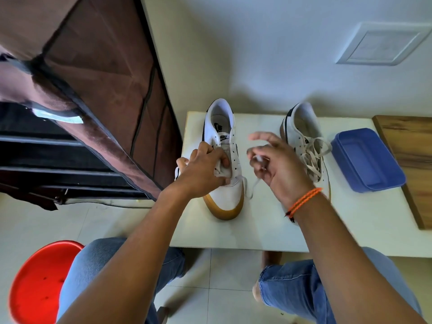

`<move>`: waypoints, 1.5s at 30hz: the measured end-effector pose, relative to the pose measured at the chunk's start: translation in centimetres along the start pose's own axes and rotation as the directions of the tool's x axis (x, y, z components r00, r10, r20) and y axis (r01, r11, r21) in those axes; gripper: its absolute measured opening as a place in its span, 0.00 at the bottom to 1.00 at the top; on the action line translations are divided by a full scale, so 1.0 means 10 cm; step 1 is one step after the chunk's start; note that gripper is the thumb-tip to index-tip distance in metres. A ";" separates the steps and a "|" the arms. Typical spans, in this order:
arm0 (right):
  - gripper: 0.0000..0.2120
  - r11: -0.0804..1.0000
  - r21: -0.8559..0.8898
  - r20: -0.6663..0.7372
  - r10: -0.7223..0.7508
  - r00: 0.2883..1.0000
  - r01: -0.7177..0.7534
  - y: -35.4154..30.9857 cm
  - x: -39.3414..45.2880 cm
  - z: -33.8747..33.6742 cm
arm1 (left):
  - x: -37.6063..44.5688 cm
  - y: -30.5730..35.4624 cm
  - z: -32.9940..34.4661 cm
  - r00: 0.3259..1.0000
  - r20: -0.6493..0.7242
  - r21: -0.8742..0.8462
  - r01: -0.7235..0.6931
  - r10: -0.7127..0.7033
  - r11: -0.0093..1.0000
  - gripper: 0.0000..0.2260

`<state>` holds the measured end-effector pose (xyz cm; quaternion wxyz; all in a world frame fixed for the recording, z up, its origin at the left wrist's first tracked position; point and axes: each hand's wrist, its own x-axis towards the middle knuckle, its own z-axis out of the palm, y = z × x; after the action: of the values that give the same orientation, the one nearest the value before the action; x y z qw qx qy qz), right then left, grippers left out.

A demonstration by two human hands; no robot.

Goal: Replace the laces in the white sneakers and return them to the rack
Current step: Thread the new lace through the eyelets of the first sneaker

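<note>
Both hands low: left hand (205, 167) grip clutches sneaker (228, 169); right hand (278, 164) pinches lace (253, 187).

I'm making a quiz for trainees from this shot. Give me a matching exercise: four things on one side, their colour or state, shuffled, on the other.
1 left sneaker
2 right sneaker
3 container
4 stool

A red, on the floor
B blue, at the table's right end
C laced
D most eyelets empty, gripped by the left hand

Pairs: 1-D, 2-C, 3-B, 4-A

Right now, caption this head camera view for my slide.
Left hand grips the near sneaker while right hand pinches its lace.
</note>
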<state>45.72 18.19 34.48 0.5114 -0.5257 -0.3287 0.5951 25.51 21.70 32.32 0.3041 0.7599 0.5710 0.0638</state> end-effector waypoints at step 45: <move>0.09 0.877 -0.452 0.161 -0.097 0.982 0.160 0.07 -0.05 0.17 | 0.06 -0.13 0.02 0.998 0.014 0.024 -0.057 0.057 0.998 0.31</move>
<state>43.83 17.80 34.40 0.3865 -0.5686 -0.5287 0.4977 24.76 22.32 31.30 0.2968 0.7799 0.5477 0.0603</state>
